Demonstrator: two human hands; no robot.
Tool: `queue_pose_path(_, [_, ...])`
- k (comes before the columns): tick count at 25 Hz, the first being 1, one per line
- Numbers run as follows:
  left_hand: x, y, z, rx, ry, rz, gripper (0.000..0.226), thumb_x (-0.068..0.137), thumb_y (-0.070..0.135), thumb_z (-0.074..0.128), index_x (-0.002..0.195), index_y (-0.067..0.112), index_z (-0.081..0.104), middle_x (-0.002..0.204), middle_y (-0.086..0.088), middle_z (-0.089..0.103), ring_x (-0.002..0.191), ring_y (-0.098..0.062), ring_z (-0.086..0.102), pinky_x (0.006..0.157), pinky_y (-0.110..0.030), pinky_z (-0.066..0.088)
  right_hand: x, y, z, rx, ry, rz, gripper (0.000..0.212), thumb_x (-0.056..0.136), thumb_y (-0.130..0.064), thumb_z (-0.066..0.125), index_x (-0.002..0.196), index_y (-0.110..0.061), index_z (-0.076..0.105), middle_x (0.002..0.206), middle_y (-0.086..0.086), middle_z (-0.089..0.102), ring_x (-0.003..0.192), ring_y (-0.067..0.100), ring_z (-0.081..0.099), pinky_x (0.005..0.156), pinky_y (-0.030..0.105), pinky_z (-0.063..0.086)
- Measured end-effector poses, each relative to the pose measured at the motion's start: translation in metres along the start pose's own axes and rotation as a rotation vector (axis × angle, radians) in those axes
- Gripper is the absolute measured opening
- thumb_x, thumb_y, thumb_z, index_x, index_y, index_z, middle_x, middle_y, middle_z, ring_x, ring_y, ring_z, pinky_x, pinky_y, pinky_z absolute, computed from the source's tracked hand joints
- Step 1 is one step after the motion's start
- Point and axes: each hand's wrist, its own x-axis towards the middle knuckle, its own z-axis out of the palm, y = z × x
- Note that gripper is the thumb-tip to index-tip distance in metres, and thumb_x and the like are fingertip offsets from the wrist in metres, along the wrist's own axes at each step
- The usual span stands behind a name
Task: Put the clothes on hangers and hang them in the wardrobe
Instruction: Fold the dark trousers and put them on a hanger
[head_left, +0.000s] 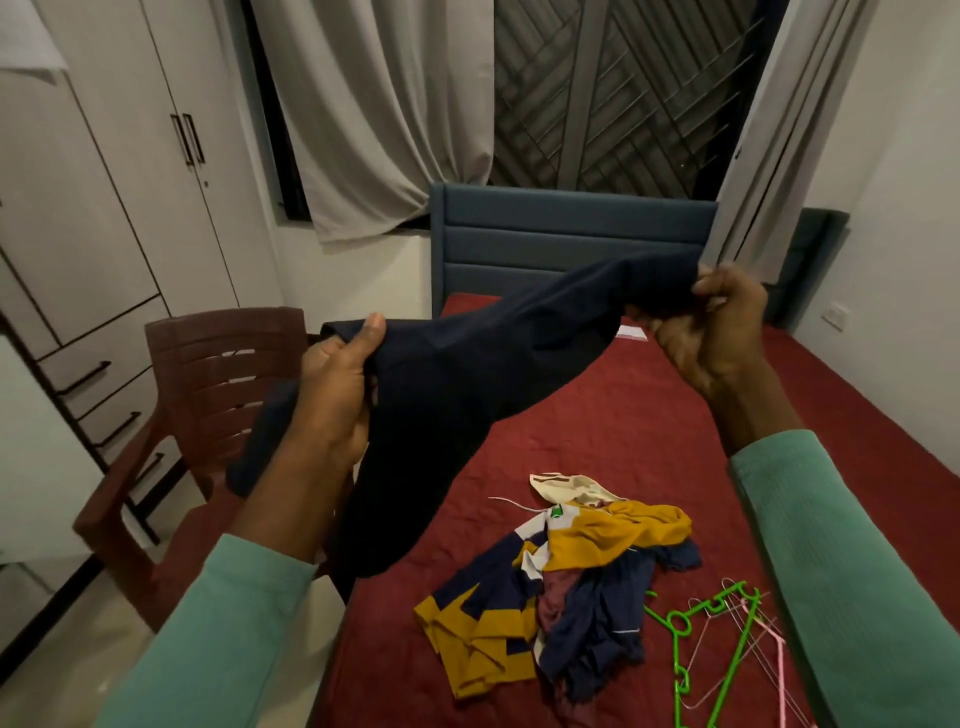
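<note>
The left hand (337, 384) at centre left grips one end of a dark navy garment (467, 384), thumb on top; the right hand (717, 322) at centre right pinches its other end in curled fingers. The cloth stretches between them above the red bed (675, 431). Lower centre, a heap of clothes (571, 582) lies on the bed, with hangers (722, 639) just right of it. The wardrobe (130, 182) stands upper left, doors closed, behind a brown chair (218, 374).
</note>
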Motion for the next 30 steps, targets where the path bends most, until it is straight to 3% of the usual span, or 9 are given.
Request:
queue_pose_path(3, [-0.016, -0.041, -0.021, -0.046, 0.021, -0.136, 0.016, 0.098, 0.025, 0.067, 0.101, 0.01, 0.073, 0.096, -0.006, 0.079, 0.088, -0.019, 0.076, 0.075, -0.028, 0.061, -0.006, 0.024, -0.018, -0.199, 0.186, 0.267, 0.04, 0.094, -0.05, 0.062, 0.077, -0.014, 0.06, 0.075, 0.006, 0.064, 0.068, 0.019, 0.065, 0.065, 0.031, 0.058])
queue_pose_path(5, [-0.033, -0.089, -0.037, -0.076, 0.048, -0.293, 0.02, 0.098, 0.025, 0.067, 0.106, 0.008, 0.074, 0.11, -0.011, 0.078, 0.096, -0.023, 0.075, 0.081, -0.032, 0.059, -0.011, 0.055, -0.034, -0.476, 0.237, 0.308, 0.021, 0.091, -0.017, 0.074, 0.087, -0.016, 0.053, 0.073, 0.005, 0.058, 0.065, 0.018, 0.058, 0.053, 0.026, 0.054])
queue_pose_path(7, [-0.054, -0.147, -0.059, -0.067, 0.093, -0.526, 0.024, 0.098, 0.027, 0.066, 0.111, 0.008, 0.073, 0.117, -0.013, 0.075, 0.1, -0.027, 0.072, 0.079, -0.036, 0.056, -0.02, 0.092, -0.064, -0.77, 0.244, 0.368, 0.046, 0.082, 0.009, 0.071, 0.106, -0.02, 0.045, 0.083, 0.006, 0.052, 0.07, 0.017, 0.053, 0.057, 0.03, 0.049])
queue_pose_path(10, [-0.091, -0.221, -0.088, 0.066, 0.126, -0.916, 0.027, 0.098, 0.029, 0.064, 0.119, 0.011, 0.067, 0.116, -0.008, 0.071, 0.106, -0.026, 0.065, 0.078, -0.04, 0.047, -0.047, 0.14, -0.112, -0.997, 0.215, 0.526, 0.085, 0.065, 0.001, 0.073, 0.133, -0.029, 0.032, 0.107, 0.017, 0.058, 0.084, 0.026, 0.058, 0.062, 0.037, 0.051])
queue_pose_path(13, [-0.13, -0.276, -0.098, -0.067, 0.159, -1.11, 0.015, 0.098, 0.017, 0.061, 0.11, 0.01, 0.067, 0.119, -0.013, 0.068, 0.102, -0.027, 0.063, 0.09, -0.049, 0.048, -0.082, 0.169, -0.143, -1.086, 0.284, 0.71, 0.099, 0.078, 0.01, 0.064, 0.156, -0.02, 0.011, 0.097, 0.012, 0.055, 0.079, 0.025, 0.057, 0.061, 0.037, 0.05])
queue_pose_path(17, [-0.143, -0.308, -0.099, -0.165, 0.274, -1.107, 0.011, 0.101, 0.013, 0.058, 0.106, 0.008, 0.066, 0.114, -0.016, 0.068, 0.099, -0.028, 0.064, 0.088, -0.045, 0.051, -0.112, 0.193, -0.178, -1.126, 0.342, 0.81, 0.101, 0.078, 0.013, 0.061, 0.16, -0.019, 0.01, 0.094, 0.011, 0.055, 0.08, 0.027, 0.057, 0.068, 0.049, 0.056])
queue_pose_path(19, [-0.13, -0.306, -0.101, -0.163, 0.334, -1.047, 0.01, 0.102, 0.014, 0.056, 0.104, 0.009, 0.064, 0.109, -0.015, 0.067, 0.096, -0.027, 0.064, 0.091, -0.046, 0.049, -0.107, 0.197, -0.174, -1.046, 0.293, 0.74, 0.101, 0.08, 0.019, 0.056, 0.161, -0.021, 0.012, 0.092, 0.014, 0.057, 0.071, 0.023, 0.056, 0.058, 0.039, 0.049])
queue_pose_path(25, [-0.096, -0.274, -0.063, -0.106, 0.505, -0.751, 0.007, 0.1, 0.018, 0.06, 0.094, 0.014, 0.062, 0.092, -0.007, 0.065, 0.085, -0.017, 0.061, 0.072, -0.039, 0.056, -0.081, 0.162, -0.18, -0.639, 0.194, 0.482, 0.109, 0.079, 0.031, 0.046, 0.161, -0.032, 0.009, 0.133, 0.01, 0.064, 0.084, 0.014, 0.069, 0.058, 0.024, 0.053])
queue_pose_path(30, [-0.186, -0.338, 0.038, 0.0, 0.413, -0.64, 0.018, 0.098, 0.007, 0.058, 0.1, 0.023, 0.066, 0.095, 0.004, 0.074, 0.09, -0.015, 0.07, 0.083, -0.037, 0.056, -0.123, 0.123, -0.33, -0.612, 0.275, 0.55, 0.122, 0.072, 0.033, 0.047, 0.161, -0.035, -0.001, 0.151, 0.006, 0.047, 0.094, 0.015, 0.066, 0.061, 0.026, 0.051])
